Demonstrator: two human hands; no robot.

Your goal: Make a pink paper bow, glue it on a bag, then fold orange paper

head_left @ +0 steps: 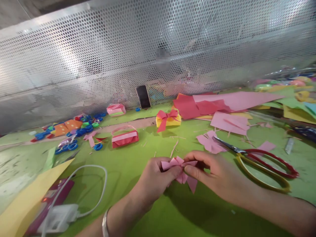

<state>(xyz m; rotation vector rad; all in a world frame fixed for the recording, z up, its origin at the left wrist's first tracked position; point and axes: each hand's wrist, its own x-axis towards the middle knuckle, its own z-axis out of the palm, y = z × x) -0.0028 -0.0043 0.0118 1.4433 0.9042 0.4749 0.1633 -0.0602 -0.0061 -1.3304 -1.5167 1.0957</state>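
A small pink paper bow (181, 169) is pinched between both my hands just above the green table (128, 164). My left hand (154, 179) grips its left loops with thumb and fingers closed. My right hand (213, 172) pinches the bow's middle and right side, fingers pressed together. The bow's tails hang down below my fingers. A bracelet sits on my left wrist.
Scissors (261, 163) with red and yellow handles lie right of my right hand. Pink paper scraps (209, 141), a yellow box with a red bow (168, 119), a red paper bag (124, 136), a phone (143, 96), bottle caps (81, 130), a white charger and cable (61, 217). A perforated metal wall stands behind.
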